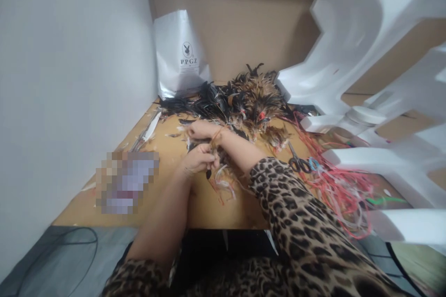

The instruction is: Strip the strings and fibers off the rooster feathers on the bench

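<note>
My left hand [200, 158] is closed in a pinch on a small brownish feather bunch [214, 144] above the tabletop. Beyond it, my right hand [202, 130] reaches across to the left with its fingers curled down over loose feathers; what they hold, if anything, is hidden. Dark feathers and thin white and red strands [225, 185] lie under and beside both hands. A large heap of black and brown feathers [258, 93] spreads behind them, with a smaller brown bunch [277, 137] to the right.
Black-handled scissors [299, 164] lie right of my right forearm, by tangled red and white ties [343, 190]. White foam pieces [362, 41] stand at the right. A white bag [181, 55] stands at the back left; a pixelated object [127, 183] lies at the left.
</note>
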Demonstrator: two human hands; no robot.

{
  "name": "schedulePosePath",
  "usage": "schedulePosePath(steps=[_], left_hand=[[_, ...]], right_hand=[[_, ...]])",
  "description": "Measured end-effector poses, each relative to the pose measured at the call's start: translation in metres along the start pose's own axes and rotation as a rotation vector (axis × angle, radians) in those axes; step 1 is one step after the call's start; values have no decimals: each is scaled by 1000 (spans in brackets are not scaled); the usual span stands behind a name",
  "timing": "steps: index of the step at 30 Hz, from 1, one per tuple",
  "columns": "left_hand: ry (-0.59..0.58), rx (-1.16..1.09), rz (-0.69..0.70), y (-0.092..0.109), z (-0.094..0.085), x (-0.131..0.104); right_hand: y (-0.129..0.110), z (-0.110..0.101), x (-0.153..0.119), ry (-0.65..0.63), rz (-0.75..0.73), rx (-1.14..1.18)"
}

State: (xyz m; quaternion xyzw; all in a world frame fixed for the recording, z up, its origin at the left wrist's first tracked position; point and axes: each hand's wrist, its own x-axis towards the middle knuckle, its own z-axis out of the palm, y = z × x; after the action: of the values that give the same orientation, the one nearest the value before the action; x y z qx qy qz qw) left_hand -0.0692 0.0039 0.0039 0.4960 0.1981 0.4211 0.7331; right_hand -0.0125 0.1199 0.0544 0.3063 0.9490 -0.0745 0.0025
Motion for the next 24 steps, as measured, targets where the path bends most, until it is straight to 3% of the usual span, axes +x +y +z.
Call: schedulePosePath(steps=[3, 6, 8, 10, 12, 14, 17, 20, 24], left_hand=[[153, -91, 104, 3, -6, 0], [327, -259, 235, 13, -11, -1], [442, -371, 331, 21, -15, -2], [480, -466, 416, 27, -16, -5], [479, -497, 443, 30, -16, -9], [460, -475, 442, 31, -13, -13], [389, -411, 393, 29, -8, -17], [312, -340, 333, 27, -6, -17], [201, -281, 322, 27, -6, -16]], right_hand=[[12, -2, -29, -41, -47, 82], [21, -6, -64, 30, -52, 202], [23, -13, -87, -56, -37, 356], [25, -22, -105, -147, -14, 536], [24, -30, -110, -118, -9, 660], [24, -33, -99, 45, 21, 668], [22, -26, -62, 236, 167, 482], [19, -10, -18, 237, 280, 268], [6, 10, 21, 171, 352, 242]])
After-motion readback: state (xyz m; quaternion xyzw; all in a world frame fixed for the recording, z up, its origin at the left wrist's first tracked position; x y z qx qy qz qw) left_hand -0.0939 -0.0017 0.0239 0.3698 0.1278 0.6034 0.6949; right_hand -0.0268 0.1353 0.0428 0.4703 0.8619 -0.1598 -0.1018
